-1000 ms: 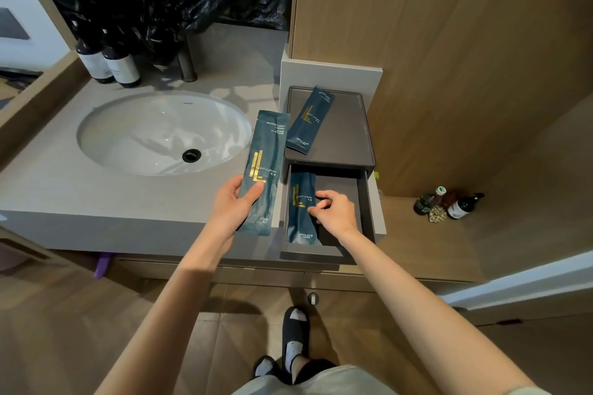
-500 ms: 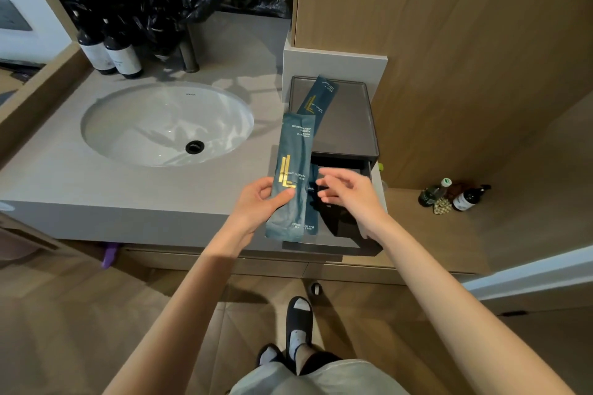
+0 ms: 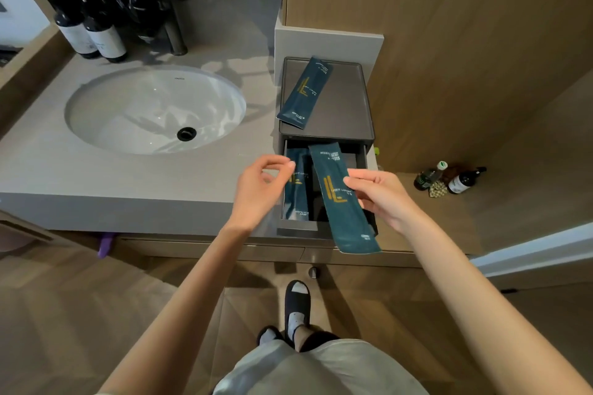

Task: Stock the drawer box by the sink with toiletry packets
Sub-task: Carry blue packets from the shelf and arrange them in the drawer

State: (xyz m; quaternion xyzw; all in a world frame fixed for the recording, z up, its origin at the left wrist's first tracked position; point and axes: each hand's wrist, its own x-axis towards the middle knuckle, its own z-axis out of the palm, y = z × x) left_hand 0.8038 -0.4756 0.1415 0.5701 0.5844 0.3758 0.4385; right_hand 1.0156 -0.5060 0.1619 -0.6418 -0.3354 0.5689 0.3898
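Note:
A dark grey drawer box [image 3: 359, 135] stands on the counter right of the sink, its drawer pulled out toward me. One teal toiletry packet [image 3: 296, 194] lies inside the drawer on the left. A second teal packet [image 3: 304, 92] lies on the box's lid. My right hand [image 3: 380, 196] pinches a third teal packet [image 3: 341, 202] by its edge, holding it slanted over the open drawer with its lower end past the drawer front. My left hand [image 3: 256, 191] hovers just left of the drawer, fingers apart, holding nothing.
A white oval sink [image 3: 154, 109] is set in the grey counter [image 3: 96, 176]. Two dark bottles [image 3: 96, 38] and black plastic bags stand at the back left. Small bottles [image 3: 449, 178] sit on the lower wooden ledge to the right. A wood-panel wall rises behind the box.
The packet passed from my left hand to my right hand, which had left the drawer. It now hangs over the open drawer and my left hand is free.

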